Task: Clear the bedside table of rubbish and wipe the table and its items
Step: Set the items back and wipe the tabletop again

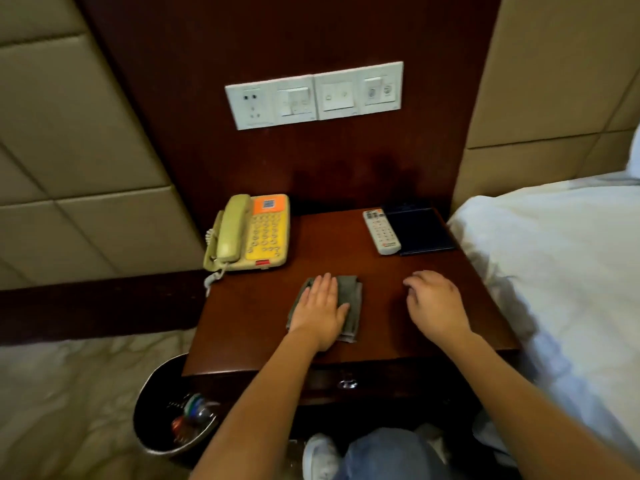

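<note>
A white switch plate (314,95) sits on a dark wooden wall panel (194,98). Beige padded wall panels (69,133) flank it, to the left of the switch plate and to its right. Below and right of the switch plate lies a bed (554,258) with white sheets. Below and left is a pale marbled floor (62,393).

Bare table (332,244) runs down the middle, between the phone (254,233) at the rear left and the remote (381,232) touching a dark folder (420,232) at the rear right. The bed (554,271) hems the right edge; a bin (162,403) stands by the front left corner.
</note>
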`<move>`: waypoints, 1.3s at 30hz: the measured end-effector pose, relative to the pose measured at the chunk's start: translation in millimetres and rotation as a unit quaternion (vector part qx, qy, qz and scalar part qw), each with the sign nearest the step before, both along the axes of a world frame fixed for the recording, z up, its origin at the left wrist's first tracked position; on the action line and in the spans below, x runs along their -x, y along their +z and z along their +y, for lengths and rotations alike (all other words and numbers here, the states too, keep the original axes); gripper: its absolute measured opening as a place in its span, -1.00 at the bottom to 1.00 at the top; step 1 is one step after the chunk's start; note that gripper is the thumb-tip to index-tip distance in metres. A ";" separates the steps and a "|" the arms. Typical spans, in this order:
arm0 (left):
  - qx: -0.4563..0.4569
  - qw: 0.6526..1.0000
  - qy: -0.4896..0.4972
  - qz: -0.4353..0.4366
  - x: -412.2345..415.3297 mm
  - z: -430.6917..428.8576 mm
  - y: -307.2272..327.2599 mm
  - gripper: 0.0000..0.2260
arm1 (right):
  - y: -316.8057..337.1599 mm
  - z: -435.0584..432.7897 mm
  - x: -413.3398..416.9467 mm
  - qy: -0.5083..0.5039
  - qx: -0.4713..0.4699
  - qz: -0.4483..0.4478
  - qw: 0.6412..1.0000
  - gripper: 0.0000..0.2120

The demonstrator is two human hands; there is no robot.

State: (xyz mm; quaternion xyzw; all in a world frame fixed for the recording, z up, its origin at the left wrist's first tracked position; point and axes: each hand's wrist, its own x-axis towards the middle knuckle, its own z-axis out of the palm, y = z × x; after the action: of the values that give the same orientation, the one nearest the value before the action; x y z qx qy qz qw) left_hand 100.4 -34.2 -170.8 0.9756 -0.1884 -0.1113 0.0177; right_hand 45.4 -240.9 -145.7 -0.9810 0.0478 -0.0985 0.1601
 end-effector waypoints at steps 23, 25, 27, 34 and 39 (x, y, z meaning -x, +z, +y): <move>0.512 0.533 0.674 -0.023 67.7 99.6 -11.1 -0.32 | 45.0 88.1 56.0 0.177 0.069 0.051 0.980 -0.68; 0.537 0.484 0.690 0.025 69.3 64.9 -2.0 -0.30 | 46.6 73.6 64.4 0.167 0.073 0.052 0.982 -0.67; 0.555 0.471 0.681 0.077 73.8 31.1 0.5 -0.29 | 46.7 59.0 70.4 0.149 0.069 0.054 0.985 -0.68; 0.574 0.529 0.584 0.222 87.6 -44.2 -9.7 -0.39 | 27.9 27.4 79.0 0.065 0.040 0.116 0.990 -0.66; 0.527 0.462 0.702 0.127 65.5 8.8 -0.7 -0.27 | 12.7 50.7 72.5 0.096 0.034 0.117 0.988 -0.66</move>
State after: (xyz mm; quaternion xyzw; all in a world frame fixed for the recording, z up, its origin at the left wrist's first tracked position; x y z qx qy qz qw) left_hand 34.9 -25.3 -171.5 0.5597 0.5414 -0.0632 0.6242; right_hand -27.1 -190.2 -133.0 -0.9907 -0.0313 0.0314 0.1287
